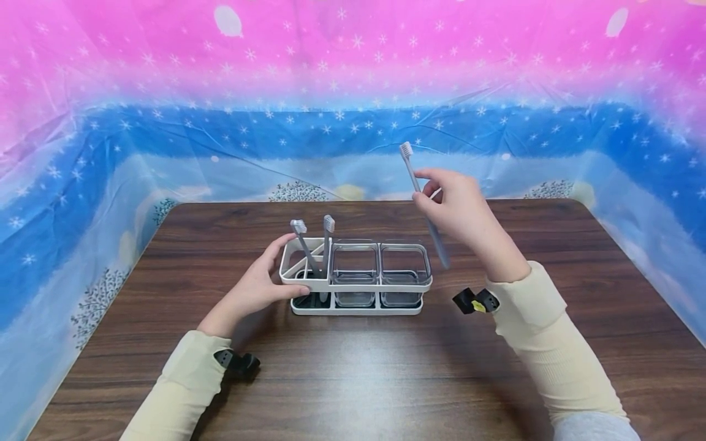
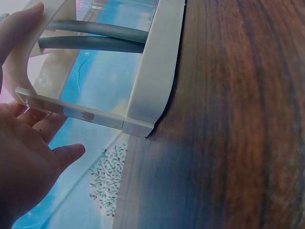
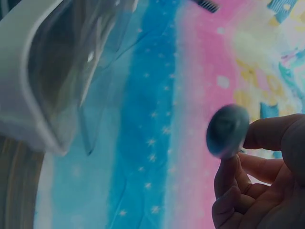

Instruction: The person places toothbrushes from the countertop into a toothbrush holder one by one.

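A white toothbrush holder [image 1: 358,287] stands upright on the table. Its left end is gripped by my left hand [image 1: 254,282], thumb at the front rim and fingers round the side. Two grey toothbrushes lean in the divided left compartment, one [image 1: 307,251] tilted left and another [image 1: 326,245] nearly upright, bristles up. Clear cups [image 1: 355,299] sit in the other two compartments. Above and right of the holder, my right hand [image 1: 458,199] pinches a third grey toothbrush [image 1: 439,245], bristles up and slanting left. The right wrist view shows its rounded handle end [image 3: 228,131] below the fingers.
The dark wooden table [image 1: 353,373] extends around the holder on all sides. A pink and blue snowflake-patterned cloth [image 1: 353,128] rises behind the table and along both sides. Small black cameras [image 1: 474,301] are strapped at both sleeves.
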Demonstrator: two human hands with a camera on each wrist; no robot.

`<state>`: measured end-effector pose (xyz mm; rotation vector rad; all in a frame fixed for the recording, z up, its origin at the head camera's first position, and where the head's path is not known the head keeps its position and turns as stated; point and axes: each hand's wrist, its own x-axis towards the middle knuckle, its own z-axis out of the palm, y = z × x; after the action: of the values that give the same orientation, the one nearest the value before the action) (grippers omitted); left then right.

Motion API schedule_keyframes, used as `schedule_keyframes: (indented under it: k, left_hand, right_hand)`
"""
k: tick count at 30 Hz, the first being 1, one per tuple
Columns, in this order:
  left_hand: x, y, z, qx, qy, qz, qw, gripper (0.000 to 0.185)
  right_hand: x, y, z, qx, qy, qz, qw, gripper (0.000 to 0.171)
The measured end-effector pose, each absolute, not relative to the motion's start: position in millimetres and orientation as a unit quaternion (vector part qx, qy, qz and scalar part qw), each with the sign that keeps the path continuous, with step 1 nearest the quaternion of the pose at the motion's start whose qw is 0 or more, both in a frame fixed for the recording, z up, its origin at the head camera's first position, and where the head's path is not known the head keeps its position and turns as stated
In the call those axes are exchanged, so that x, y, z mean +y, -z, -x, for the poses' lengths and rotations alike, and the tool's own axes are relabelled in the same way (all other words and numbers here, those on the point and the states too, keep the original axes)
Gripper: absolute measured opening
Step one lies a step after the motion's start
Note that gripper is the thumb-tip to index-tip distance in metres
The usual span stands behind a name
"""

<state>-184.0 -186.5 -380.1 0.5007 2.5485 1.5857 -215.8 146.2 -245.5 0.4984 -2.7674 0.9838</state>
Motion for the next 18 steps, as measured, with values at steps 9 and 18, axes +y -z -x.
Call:
schedule_keyframes:
  k: [9,18]
  left_hand:
    - [-186.4,380.0,183.7,0.836,-0.521,-0.164,0.049,0.095]
    - [-186.5,380.0,182.9,0.837,-0.52,-0.164,0.047,0.096]
  right_hand:
    - [129.1,232.9,201.0,-0.91,-0.343,-0.211,0.095,0.042]
    - [114.2,227.6,193.0,-0.888,-0.378,-0.243,0.097,0.041]
